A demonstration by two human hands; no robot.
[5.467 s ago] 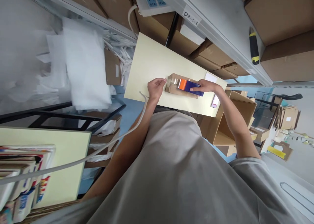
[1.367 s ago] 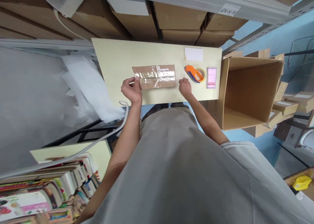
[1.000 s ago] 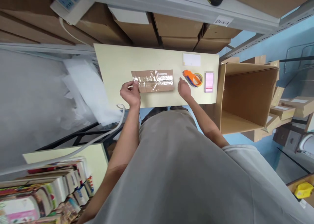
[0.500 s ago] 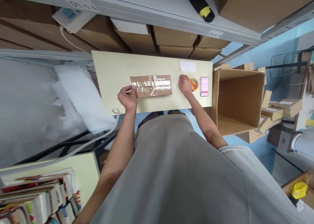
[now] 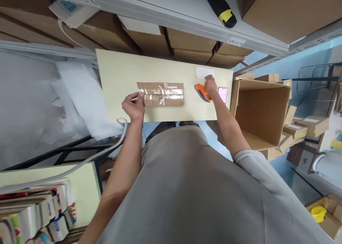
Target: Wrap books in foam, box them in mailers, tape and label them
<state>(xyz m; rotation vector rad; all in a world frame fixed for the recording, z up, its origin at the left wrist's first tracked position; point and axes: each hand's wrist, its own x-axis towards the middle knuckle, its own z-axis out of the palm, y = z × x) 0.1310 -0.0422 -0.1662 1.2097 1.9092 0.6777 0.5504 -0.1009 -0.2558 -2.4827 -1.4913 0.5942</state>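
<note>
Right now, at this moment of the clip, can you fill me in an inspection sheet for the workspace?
Surface: pale table, with the things below lying on it.
Handled things: taped cardboard box; white card at the back; orange and blue tape dispenser, partly hidden.
Clutter: phone at the table's right end; books at lower left.
Left grip: thumb on the box's left end.
Right grip: fingertips at the card's front edge; contact unclear.
Cables: white cable, looped near the left wrist.
Surroundings: shelf of cartons behind; open carton on the right.
</note>
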